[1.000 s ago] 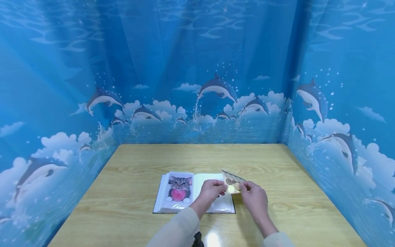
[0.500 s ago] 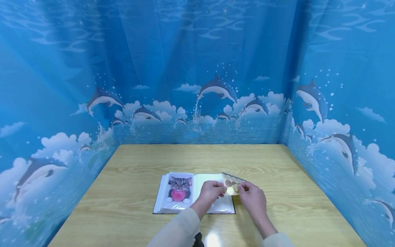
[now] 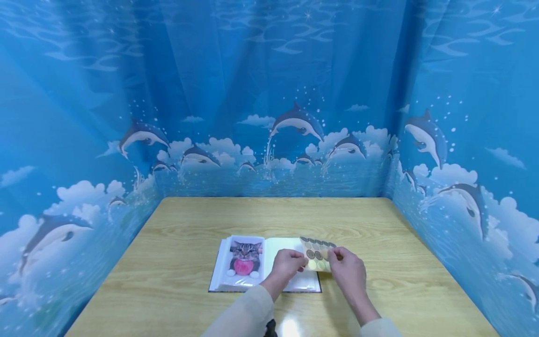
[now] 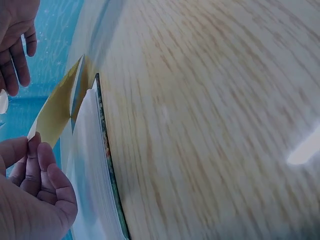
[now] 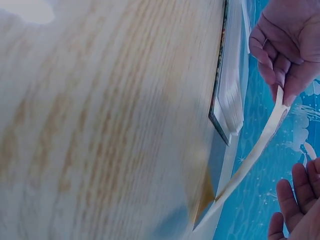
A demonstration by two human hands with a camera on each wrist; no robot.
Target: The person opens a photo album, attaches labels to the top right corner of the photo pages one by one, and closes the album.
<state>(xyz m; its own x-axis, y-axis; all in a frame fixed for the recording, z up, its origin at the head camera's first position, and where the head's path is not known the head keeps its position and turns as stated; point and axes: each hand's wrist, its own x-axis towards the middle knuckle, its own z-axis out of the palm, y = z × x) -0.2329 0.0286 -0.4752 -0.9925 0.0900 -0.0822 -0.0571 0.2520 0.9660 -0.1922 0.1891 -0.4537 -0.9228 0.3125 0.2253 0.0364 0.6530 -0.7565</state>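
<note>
My left hand pinches the left edge of a gold sheet of round stickers between thumb and fingers. The sheet slants above the right page of an open photo album. My right hand is at the sheet's right side, thumb and forefinger pinching a pale round sticker, cut off at the edge of the left wrist view. The other fingers of the right hand hang loose. In the right wrist view the sheet shows edge-on, bent slightly.
The album's left page holds a photo of a cat with a pink heart. Album and hands are over a wooden table. Blue curtains printed with dolphins stand behind and on both sides.
The sticker sheet has tilted so that more of its printed face shows to the head view. Both hands stay nearly in place; the album has not moved.
</note>
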